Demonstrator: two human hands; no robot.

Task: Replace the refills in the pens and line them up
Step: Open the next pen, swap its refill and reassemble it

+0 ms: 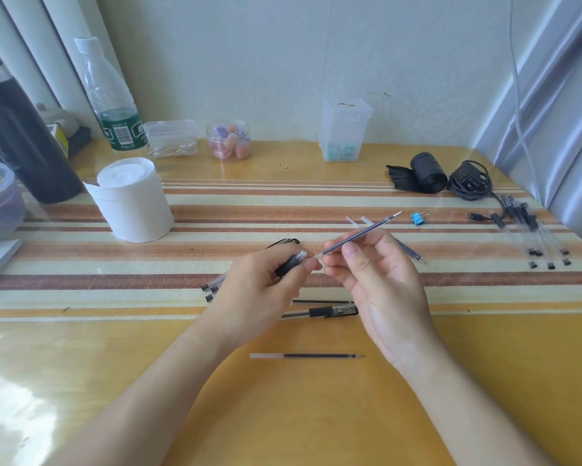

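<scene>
Holding the pen barrel [290, 265] in my left hand [259, 294], fingers curled round its black grip, open end pointing right. My right hand [383, 290] pinches a blue refill [360, 235] between thumb and fingers. Its back end is just beside the barrel's mouth, and the tip is angled up toward the blue binder clip [417, 218]. Spare refills [408, 252] lie on the counter [316, 415] behind that hand. One loose refill [306, 356] sits nearer me, and another pen [319, 312] lies between my wrists.
</scene>
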